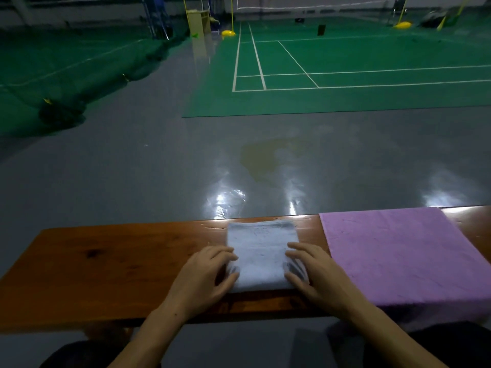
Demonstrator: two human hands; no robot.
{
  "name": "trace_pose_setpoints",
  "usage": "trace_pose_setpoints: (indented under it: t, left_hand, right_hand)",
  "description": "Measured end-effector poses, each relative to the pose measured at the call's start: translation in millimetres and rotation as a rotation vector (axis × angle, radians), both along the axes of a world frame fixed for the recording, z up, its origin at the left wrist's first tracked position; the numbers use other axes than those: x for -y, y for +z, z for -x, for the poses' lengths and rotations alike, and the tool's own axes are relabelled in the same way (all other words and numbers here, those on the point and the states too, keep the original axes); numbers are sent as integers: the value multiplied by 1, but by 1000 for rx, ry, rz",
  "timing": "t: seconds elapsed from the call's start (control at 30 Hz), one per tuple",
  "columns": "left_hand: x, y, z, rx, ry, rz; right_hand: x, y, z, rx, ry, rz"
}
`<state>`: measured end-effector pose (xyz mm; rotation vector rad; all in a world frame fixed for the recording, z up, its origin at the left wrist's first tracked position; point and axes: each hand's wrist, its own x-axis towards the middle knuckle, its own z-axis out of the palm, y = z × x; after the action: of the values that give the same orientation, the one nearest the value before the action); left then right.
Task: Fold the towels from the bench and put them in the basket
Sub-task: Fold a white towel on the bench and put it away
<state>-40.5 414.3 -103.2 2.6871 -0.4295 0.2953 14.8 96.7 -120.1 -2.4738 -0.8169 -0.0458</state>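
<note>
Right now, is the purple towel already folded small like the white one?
No, the purple towel lies spread flat over the bench, its near edge hanging off.

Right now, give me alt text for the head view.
Two hands, left hand and right hand, press a folded white towel on a wooden bench; a purple towel lies spread to its right, a badminton court beyond.
</note>
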Motion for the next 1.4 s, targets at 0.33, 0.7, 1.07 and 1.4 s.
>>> trace_pose_setpoints:
  t: [0.33, 0.7, 1.07, 1.4]
  left_hand:
    - [-3, -1, -5, -83, -130, -81]
    - [1, -5, -22, -16, -96, -226]
    - [0, 8, -19, -101, 48, 223]
    - [2, 8, -18, -171, 229, 327]
  right_hand:
    - [3, -8, -6, 50, 103, 150]
    - [-8, -3, -16, 26, -5, 210]
    - [-6, 8, -14, -103, -128, -137]
    - [-12, 8, -13, -162, -287, -237]
